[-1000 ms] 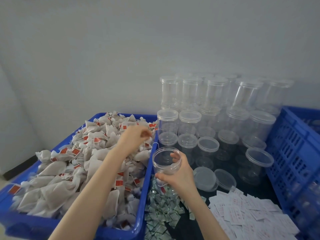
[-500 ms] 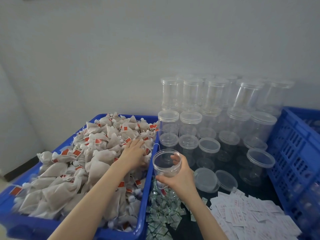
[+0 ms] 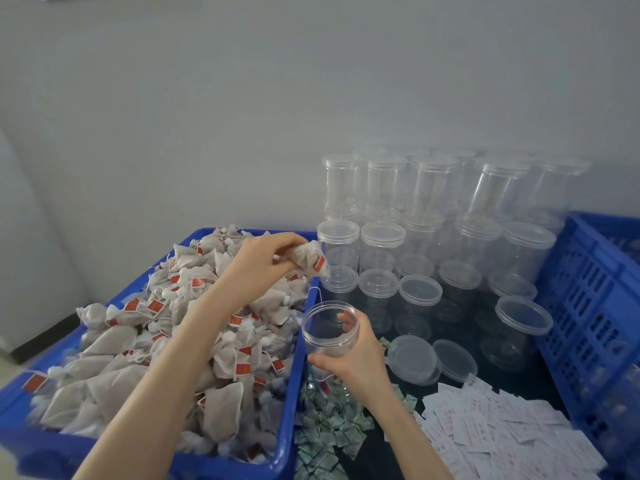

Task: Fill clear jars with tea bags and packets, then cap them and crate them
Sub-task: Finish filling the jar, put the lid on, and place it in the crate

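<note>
The left hand [image 3: 263, 261] is raised at the end of an outstretched forearm, back toward the camera, fingers curled and pinched together at their tips. The right hand [image 3: 353, 355] sits lower and nearer, thumb on the near side, fingers wrapped round the far side in a grip

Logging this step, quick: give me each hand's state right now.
Left hand: grips a tea bag, lifted above the blue bin.
Right hand: holds the open clear jar, no lid on it.
</note>
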